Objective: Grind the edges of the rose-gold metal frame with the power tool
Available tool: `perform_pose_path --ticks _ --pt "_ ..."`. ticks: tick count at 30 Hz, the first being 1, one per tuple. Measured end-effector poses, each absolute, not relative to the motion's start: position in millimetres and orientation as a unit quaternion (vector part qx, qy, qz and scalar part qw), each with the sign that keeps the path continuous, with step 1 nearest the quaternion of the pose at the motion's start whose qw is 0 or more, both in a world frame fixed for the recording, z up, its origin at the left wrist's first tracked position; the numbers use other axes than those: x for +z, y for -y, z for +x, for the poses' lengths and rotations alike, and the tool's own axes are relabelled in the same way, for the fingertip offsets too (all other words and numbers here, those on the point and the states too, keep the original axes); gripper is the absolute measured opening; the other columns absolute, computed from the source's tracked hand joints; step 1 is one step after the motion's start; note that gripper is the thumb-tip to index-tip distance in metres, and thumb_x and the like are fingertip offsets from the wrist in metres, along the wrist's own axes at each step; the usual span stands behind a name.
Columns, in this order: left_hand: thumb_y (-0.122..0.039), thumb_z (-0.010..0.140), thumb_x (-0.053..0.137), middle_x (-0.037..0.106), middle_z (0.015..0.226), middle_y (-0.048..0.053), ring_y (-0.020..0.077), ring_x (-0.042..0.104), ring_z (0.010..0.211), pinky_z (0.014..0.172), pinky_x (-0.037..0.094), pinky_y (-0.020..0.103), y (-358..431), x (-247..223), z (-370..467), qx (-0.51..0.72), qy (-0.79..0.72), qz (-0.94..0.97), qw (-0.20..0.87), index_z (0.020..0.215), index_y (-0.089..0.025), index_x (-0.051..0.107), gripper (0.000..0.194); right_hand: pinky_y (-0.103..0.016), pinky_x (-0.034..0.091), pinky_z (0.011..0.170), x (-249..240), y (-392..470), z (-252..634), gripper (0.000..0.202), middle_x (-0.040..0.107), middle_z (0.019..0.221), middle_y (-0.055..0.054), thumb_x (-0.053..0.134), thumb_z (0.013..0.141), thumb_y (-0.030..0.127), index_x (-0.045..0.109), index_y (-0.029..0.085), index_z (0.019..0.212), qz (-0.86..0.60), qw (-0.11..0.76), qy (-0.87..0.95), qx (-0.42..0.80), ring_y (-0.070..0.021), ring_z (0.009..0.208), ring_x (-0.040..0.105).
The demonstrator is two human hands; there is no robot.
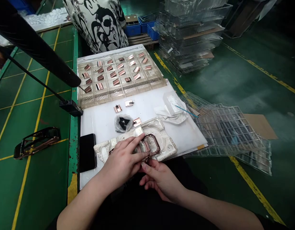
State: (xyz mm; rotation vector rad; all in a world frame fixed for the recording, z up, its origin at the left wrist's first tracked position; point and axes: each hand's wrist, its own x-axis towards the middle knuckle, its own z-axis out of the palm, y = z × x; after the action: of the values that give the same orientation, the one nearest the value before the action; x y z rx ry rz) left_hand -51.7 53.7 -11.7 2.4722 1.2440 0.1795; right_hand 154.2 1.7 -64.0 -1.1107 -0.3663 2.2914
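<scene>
A copper-coloured metal frame [158, 147] lies on a white moulded foam block [171, 147] at the board's near edge. My left hand [122, 159] reaches across the frame, its fingers holding it against the foam and covering its left part. By the frame's near edge, my right hand [163, 179] has thumb and forefinger pinched together; what sits between them is hidden. Beyond the foam are a clear bag of small black parts [123, 123] and a small copper plate [137, 122]. Two similar plates, one pinkish [117, 108] and one paler [129, 103], lie farther back.
A compartmented plastic tray [114, 94] of copper pieces spans the board's back. A phone [87, 152] lies left; a white cloth [177, 118] and blue stick [187, 111] lie right. A dark frame [37, 142] rests on the green bench. Another person [99, 25] is beyond.
</scene>
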Motion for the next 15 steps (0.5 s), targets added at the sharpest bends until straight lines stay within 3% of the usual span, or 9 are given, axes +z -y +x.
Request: perform_pose_path --ticks 4,10,15 --pt "-0.024 0.099 0.079 0.031 0.188 0.007 0.0456 0.054 0.154 0.116 0.055 0.067 -53 -6 -48 0.038 -0.453 0.872 0.181 0.143 -0.038 0.080 0.046 -0.020 0.060 0.062 -65 2 159 0.066 0.077 0.111 -0.005 0.100 0.082 0.063 0.073 0.017 0.121 -0.412 0.280 0.132 0.857 -0.0130 0.080 0.077" --pt "-0.037 0.074 0.105 0.024 0.190 0.008 0.0507 0.048 0.159 0.121 0.053 0.068 -59 -3 -56 0.027 -0.434 0.873 0.220 0.149 -0.038 0.076 0.080 -0.020 0.053 0.057 -68 -3 148 0.072 0.081 0.107 -0.011 0.094 0.080 0.076 0.077 0.015 0.113 -0.447 0.259 0.193 0.834 -0.0137 0.076 0.072" --pt "-0.046 0.079 0.102 0.026 0.189 0.012 0.0510 0.047 0.161 0.122 0.053 0.069 -63 -5 -63 0.041 -0.412 0.884 0.217 0.150 -0.038 0.075 0.076 -0.020 0.046 0.052 -70 -6 142 0.073 0.074 0.086 -0.003 0.080 0.086 0.087 0.075 0.016 0.105 -0.431 0.235 0.271 0.828 -0.0136 0.068 0.068"
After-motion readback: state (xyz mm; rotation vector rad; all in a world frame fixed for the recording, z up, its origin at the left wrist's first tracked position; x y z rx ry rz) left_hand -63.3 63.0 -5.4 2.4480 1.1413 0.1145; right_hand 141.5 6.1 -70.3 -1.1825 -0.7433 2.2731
